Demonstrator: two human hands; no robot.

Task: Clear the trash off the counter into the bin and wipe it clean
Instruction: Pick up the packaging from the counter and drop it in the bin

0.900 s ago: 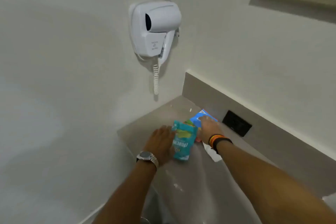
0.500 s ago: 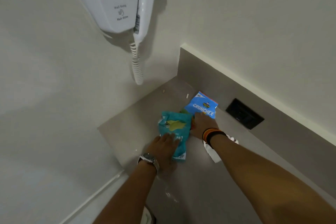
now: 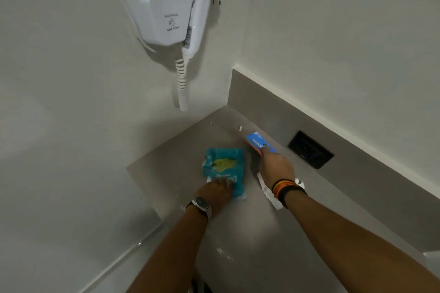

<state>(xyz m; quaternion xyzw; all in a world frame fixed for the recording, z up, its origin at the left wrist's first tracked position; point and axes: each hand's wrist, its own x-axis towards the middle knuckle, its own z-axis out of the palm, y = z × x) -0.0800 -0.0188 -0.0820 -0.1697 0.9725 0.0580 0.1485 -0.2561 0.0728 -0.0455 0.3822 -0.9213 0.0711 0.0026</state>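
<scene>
Left hand (image 3: 217,191) fingers flat, pinning teal wrapper (image 3: 223,169) to counter (image 3: 166,162); right hand (image 3: 276,166) fingers pinch blue packet (image 3: 258,141), likely gathering both for bin.

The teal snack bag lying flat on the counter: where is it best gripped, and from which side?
Take the teal snack bag by its near edge, coming from the counter's front, where the left hand already rests. It lies flat and crumpled, so a pinch grip on that loose edge likely lifts it more easily than a grab from above.

Two snack packets, teal (image 3: 223,169) and blue (image 3: 258,144); one hair dryer (image 3: 171,5).
</scene>
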